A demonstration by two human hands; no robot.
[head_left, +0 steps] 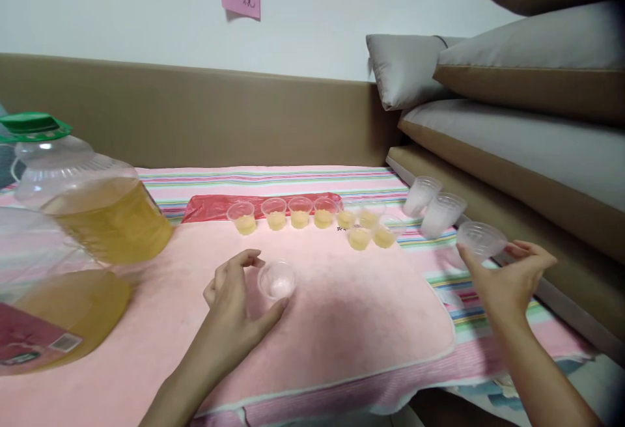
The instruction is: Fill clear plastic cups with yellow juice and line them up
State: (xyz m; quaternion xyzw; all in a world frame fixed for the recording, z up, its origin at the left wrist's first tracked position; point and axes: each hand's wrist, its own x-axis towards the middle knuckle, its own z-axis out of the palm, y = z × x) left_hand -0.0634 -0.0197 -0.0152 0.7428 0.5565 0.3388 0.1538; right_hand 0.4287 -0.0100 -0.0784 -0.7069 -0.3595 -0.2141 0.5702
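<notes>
Plastic cup [482,238] between right fingers [472,267]

A cup [277,278] stands on the mat [371,329] between the left hand's [239,300] thumb and fingers. Left of that grip stand two jugs [112,219]. Behind it are cups of liquid [299,219], a plastic bag [209,207] behind them. Stacked cups [442,215] stand behind and left of the right hand [510,274], which holds another cup [481,241]; cushions [527,134] pile behind and rightward.

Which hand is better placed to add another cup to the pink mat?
Likely the right hand: it holds a clear cup, while the left hand curves around an empty cup on the mat.
</notes>
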